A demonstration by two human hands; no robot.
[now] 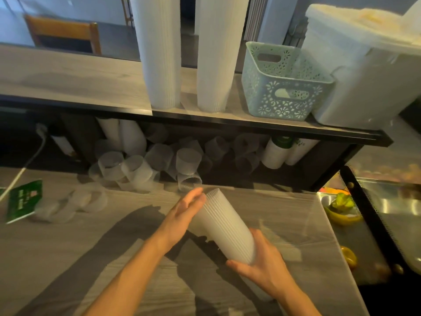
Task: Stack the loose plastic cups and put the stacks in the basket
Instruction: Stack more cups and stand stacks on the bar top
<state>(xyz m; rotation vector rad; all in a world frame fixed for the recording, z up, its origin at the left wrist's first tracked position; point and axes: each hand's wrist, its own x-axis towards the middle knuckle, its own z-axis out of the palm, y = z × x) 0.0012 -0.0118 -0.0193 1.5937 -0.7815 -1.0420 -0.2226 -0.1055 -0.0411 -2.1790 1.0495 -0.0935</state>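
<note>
A stack of clear plastic cups [222, 224] lies tilted above the grey counter, between both my hands. My right hand [262, 267] grips its wide near end from below. My left hand [186, 210] presses flat, fingers straight, against the far narrow end. Several loose clear cups [136, 169] lie jumbled under the shelf at the counter's back, and a few more [75, 204] lie at the left. The pale green lattice basket [284, 85] stands on the upper shelf at the right; I cannot see inside it.
Two tall white cup stacks [159, 53] [216, 53] stand on the shelf left of the basket. A large white lidded bin [364, 71] is right of it. A green card [24, 199] lies at the counter's left. A glass display case [387, 213] borders the right.
</note>
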